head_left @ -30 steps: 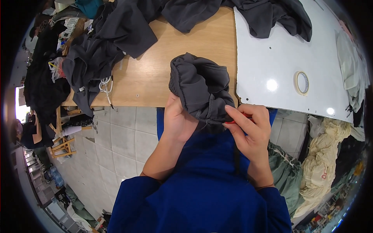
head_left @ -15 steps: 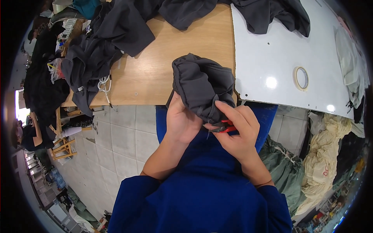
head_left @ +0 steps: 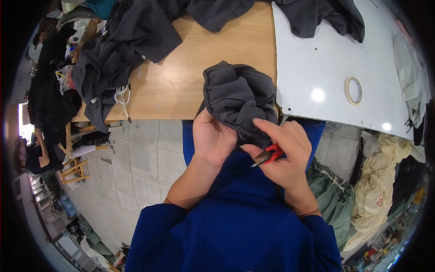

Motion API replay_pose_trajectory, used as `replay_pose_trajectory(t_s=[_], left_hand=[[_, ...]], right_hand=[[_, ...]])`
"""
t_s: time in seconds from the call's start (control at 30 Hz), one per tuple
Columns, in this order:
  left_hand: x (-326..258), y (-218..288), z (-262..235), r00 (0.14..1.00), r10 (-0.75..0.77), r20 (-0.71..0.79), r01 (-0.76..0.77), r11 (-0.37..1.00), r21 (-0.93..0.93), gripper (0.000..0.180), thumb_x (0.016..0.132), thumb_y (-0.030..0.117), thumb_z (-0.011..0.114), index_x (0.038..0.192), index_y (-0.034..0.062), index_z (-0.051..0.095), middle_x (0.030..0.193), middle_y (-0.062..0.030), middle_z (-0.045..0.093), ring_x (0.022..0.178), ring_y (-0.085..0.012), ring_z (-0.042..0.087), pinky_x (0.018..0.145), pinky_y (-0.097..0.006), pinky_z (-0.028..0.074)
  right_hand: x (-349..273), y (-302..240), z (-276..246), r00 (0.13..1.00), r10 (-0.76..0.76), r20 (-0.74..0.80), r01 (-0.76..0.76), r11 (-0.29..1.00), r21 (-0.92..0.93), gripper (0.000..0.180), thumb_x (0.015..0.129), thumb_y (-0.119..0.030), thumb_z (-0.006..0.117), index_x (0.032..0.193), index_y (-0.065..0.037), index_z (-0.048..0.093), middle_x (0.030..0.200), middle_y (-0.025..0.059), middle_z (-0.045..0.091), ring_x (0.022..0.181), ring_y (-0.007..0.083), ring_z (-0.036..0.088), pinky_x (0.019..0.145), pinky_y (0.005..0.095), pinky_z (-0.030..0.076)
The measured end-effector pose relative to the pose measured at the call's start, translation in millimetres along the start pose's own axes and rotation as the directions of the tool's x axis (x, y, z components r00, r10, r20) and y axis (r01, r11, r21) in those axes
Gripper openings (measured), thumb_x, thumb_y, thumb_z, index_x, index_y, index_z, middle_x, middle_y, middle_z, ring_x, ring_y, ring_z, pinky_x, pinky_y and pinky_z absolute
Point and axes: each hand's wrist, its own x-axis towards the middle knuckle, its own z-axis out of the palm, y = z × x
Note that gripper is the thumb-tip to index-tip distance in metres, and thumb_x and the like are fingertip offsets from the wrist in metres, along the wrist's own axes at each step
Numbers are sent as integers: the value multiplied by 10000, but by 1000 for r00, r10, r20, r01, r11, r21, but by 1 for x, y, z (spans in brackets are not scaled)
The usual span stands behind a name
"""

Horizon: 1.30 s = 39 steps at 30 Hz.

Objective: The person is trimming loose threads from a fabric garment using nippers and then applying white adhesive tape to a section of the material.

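A bunched dark grey garment (head_left: 231,93) with stitched seams is held up in front of me at the table's near edge. My left hand (head_left: 213,138) grips it from below and the left, its fingers partly hidden under the cloth. In my right hand (head_left: 289,152) lies a pair of red-handled thread snips (head_left: 269,156), the fingers curled round the handle and the metal tips pointing down and left, clear of the fabric. The right index finger reaches onto the seam of the garment.
More dark grey cloth (head_left: 149,36) lies across the wooden table (head_left: 181,86). On the adjoining white board (head_left: 299,77) rests a roll of tape (head_left: 353,91). A white cord (head_left: 122,97) hangs near the left edge. Cream fabric (head_left: 374,181) and a green sack (head_left: 328,199) stand at right. Another person (head_left: 34,156) is at far left.
My right hand has drawn slightly right and down, taking the snips away from the garment, so their tips now show. The garment's seam has been turned into fuller view.
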Motion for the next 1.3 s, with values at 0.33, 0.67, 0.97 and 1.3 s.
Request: replay_pose_trajectory(t_s=[0.33, 0.67, 0.97, 1.3], left_hand=[[-14, -9, 10, 978, 141, 154, -207, 758, 619, 394, 930, 164, 490, 1279, -4, 419, 1204, -106, 522, 1090, -209, 525, 978, -349, 394], [-22, -4, 5, 991, -32, 127, -56, 773, 632, 451, 918, 91, 525, 1337, 77, 360, 1269, -85, 492, 1144, -197, 506, 952, -347, 418], [-23, -11, 4, 970, -121, 211, -34, 792, 610, 576, 972, 355, 324, 1415, 11, 192, 1372, -195, 394, 1229, -333, 439, 1040, -489, 326], [-15, -7, 7, 953, -126, 274, 7, 918, 397, 694, 914, 376, 436, 1442, 39, 138, 1463, -157, 250, 1351, -306, 254, 1110, -457, 186]], right_hand=[[7, 11, 21, 972, 199, -128, -158, 949, 273, 129, 687, 52, 693, 750, -24, 610, 659, 73, 567, 581, 203, 531, 519, 280, 406], [-1, 17, 11, 952, -192, -238, 227, 965, 131, 170, 703, -75, 739, 827, -50, 625, 781, 86, 653, 601, 201, 579, 529, 284, 411], [-13, 7, 9, 947, -295, -131, 305, 950, 66, 205, 662, -170, 765, 826, -80, 682, 822, 32, 658, 634, 153, 547, 520, 255, 383], [0, 16, -9, 993, -13, -119, 28, 992, 127, 184, 836, -155, 647, 950, -11, 651, 900, 143, 595, 707, 200, 556, 593, 255, 436]])
